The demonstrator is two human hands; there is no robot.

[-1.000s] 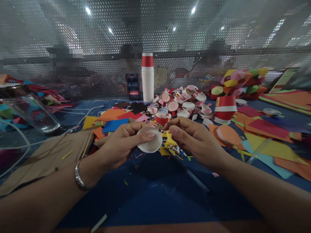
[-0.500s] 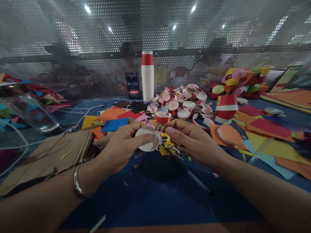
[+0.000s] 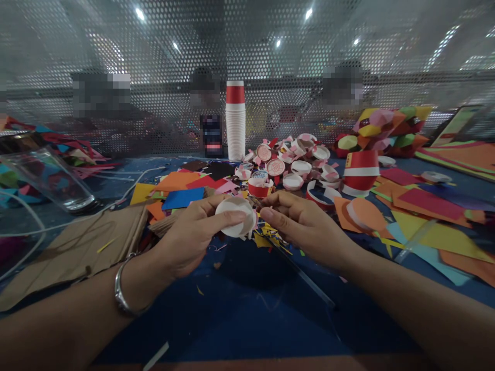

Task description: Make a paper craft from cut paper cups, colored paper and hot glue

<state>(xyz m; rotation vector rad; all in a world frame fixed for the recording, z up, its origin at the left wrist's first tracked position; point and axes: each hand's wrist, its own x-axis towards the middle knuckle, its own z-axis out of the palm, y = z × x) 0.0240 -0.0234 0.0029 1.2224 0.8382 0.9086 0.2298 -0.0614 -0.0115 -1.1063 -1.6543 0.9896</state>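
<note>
Pinching a white disc, the left hand partly covers it; the right hand's grip is narrow, contents unclear. Blue print on a piled disc is illegible.

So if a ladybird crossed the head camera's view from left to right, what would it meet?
Glass → dark blue paper → tall cup stack → right hand → red and white cup → light blue paper.
</note>
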